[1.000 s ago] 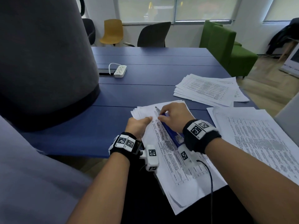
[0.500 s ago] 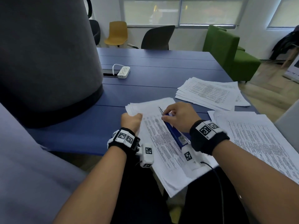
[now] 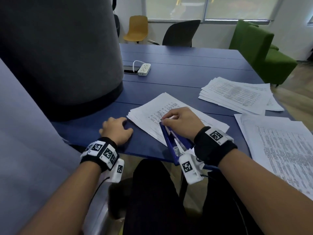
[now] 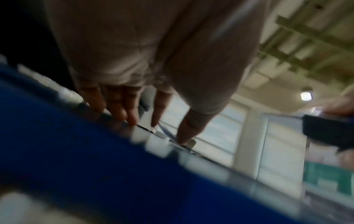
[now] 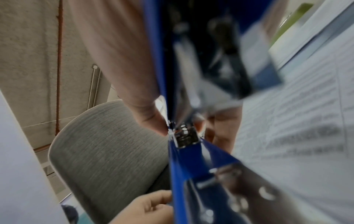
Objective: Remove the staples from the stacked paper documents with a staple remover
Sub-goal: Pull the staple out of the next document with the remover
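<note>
Big blue counter [image 3: 169,78], w/ a gray rounded partition [image 3: 59,56] on its far left. Near right: a wide spread of printed sheets [image 3: 279,150]; another pile [image 3: 237,94] far right. Center, the stapled document stack [image 3: 152,114] lies angled. White power strip [image 3: 144,69] sits farther back, well apart. Right hand [image 3: 182,122] rests over the stack, its grip pinching the blue staple remover [image 3: 171,141] near the metal tip, which points at the top sheet; handle end runs back toward the wrist. Left hand [image 3: 116,131] sits just left of the stack on bare counter, grip spread, fingertips [image 4: 132,119] touching the surface, holding nothing.
</note>
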{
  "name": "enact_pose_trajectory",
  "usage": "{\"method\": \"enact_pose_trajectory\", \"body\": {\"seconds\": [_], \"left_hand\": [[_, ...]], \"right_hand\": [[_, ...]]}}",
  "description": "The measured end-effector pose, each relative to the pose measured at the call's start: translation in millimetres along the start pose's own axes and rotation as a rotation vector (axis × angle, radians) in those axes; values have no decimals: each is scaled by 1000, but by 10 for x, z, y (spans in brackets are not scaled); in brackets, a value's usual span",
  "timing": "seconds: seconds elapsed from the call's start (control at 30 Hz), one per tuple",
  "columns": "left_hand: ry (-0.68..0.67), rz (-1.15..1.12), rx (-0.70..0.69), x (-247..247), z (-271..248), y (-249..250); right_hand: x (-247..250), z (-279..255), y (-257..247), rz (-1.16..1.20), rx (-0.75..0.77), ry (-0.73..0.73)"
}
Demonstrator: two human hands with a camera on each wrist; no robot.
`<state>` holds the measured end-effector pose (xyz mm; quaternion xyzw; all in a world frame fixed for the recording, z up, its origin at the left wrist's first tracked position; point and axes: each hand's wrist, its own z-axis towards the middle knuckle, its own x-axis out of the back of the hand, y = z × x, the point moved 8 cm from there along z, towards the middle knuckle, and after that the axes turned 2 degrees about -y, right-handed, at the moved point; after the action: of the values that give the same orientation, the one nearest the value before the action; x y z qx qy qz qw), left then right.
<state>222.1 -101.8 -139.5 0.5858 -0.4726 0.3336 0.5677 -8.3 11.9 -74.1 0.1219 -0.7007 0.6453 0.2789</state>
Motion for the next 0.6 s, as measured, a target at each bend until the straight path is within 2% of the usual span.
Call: {"method": "enact_pose_trajectory", "body": {"seconds": [0.1,0.2,0.3,0.4,0.5,0.6], "left_hand": [[65,62,-125,46,-170,-312],[43,-37,-271,4,-379,-540],[128,-188,-338,105,-605,-745],[196,-391,-287,230,-830,-1027],[167,-532,-174,290,-977,-1313],[67,-562,-81,278,-1078,-1543]], "right_hand": [[-171,-43,-4,21,-20,-23],[-394,-142,-50,85,-24,-65],[-754,-309,-140,231,-14,-170],[-1282,-449,-146,367,-51,-308],[-1818,-552,-101,429,-118,-418],[-2362,-674,56,620,-344,-545]]}}
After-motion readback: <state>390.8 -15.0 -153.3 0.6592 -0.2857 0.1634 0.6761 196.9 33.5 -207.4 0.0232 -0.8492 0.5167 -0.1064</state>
